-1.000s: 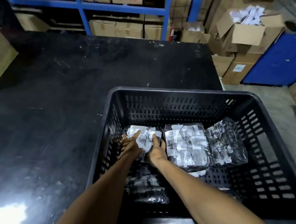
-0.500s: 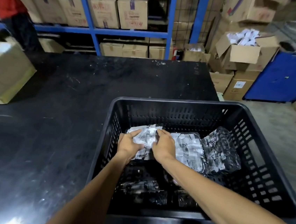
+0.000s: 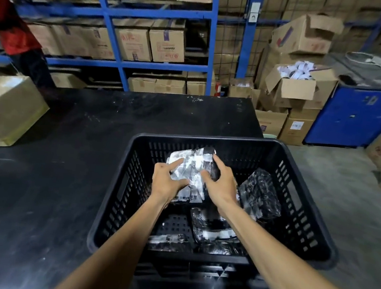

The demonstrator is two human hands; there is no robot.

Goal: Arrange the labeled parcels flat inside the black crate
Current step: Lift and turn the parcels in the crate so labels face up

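Warehouse shelving [image 3: 160, 68], black table [image 3: 63, 178], both hands [image 3: 192, 182] gripping parcel [image 3: 189, 167] over crate [image 3: 293, 226]

Your open patch of floor in the black crate [image 3: 305, 203] lies lower centre of the frame, left of the parcel [image 3: 209, 224] lying there. Right of centre, a tilted parcel [image 3: 259, 194] blocks the way (it leans toward the right wall). Both hands, left hand [image 3: 165, 184] and right hand [image 3: 221, 185], with their held parcel [image 3: 191, 168], fill the middle. The black table [image 3: 51, 188] at left is open.
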